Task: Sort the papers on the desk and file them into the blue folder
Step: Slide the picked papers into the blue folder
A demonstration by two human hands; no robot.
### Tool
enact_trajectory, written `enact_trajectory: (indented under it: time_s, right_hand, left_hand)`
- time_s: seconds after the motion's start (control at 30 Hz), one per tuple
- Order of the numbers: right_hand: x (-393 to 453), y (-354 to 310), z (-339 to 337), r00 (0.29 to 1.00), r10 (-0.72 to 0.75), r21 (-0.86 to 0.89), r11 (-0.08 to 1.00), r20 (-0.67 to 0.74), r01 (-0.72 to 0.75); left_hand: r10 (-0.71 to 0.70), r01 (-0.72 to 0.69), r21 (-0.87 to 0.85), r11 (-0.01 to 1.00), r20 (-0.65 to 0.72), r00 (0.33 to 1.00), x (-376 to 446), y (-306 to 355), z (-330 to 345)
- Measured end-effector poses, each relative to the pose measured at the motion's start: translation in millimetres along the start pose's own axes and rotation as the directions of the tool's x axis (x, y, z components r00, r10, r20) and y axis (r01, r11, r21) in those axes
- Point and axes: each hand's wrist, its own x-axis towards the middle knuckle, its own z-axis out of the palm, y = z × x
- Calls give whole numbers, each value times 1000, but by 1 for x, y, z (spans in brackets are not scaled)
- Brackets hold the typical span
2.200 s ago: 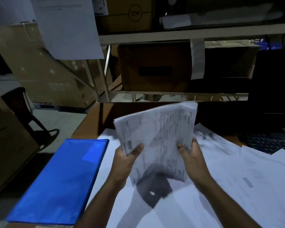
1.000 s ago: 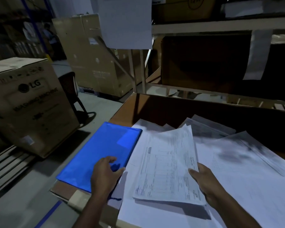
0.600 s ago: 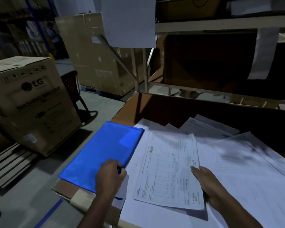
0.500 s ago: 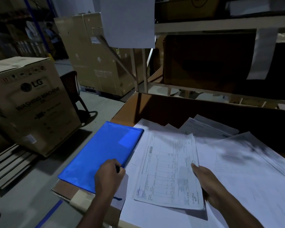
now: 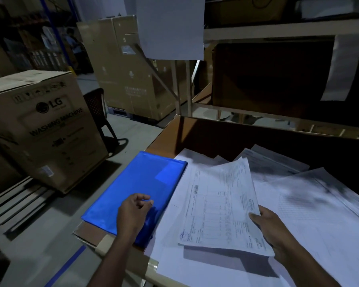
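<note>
The blue folder [image 5: 137,183] lies closed on the desk's left end. My left hand [image 5: 133,214] is over its near right part, fingers loosely curled, with nothing visibly between them. A thin sheaf of printed forms [image 5: 220,206] is lifted slightly off the desk and casts a shadow below. My right hand [image 5: 272,228] grips the sheaf at its near right edge, thumb on top. More loose white papers [image 5: 319,214] cover the desk to the right and behind.
The wooden desk [image 5: 195,133] ends just left of the folder, with floor below. A large LG washing machine carton [image 5: 42,125] stands on the floor to the left. Shelving with boxes [image 5: 267,79] and a hanging sheet [image 5: 170,27] rise behind the desk.
My left hand left the folder's near right edge and moved up over the cover, its fingers looser. The sheaf in my right hand has tilted up at its far end.
</note>
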Motion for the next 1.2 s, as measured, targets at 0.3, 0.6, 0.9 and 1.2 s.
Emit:
enact_trajectory:
  time_s: [0.3,0.6,0.9,1.2]
  right_hand:
    - [1,3,2,1000,-1,-14,1000,-11,0]
    - [-1,1,-1,999,-34,-46,998,25,35]
    - [-1,2,1,999,-29,-47,998,31,31]
    - [-2,0,3,998,-39,-70,997,58,43]
  left_hand:
    - [150,-186,367,911,125,981,-16,2,13]
    - [8,-15,107,994,65,998,-3,0,8]
    - [-32,35,-59,998,54,998,-1,-4,8]
    - [-137,151,-299,942,69,988,4,4,6]
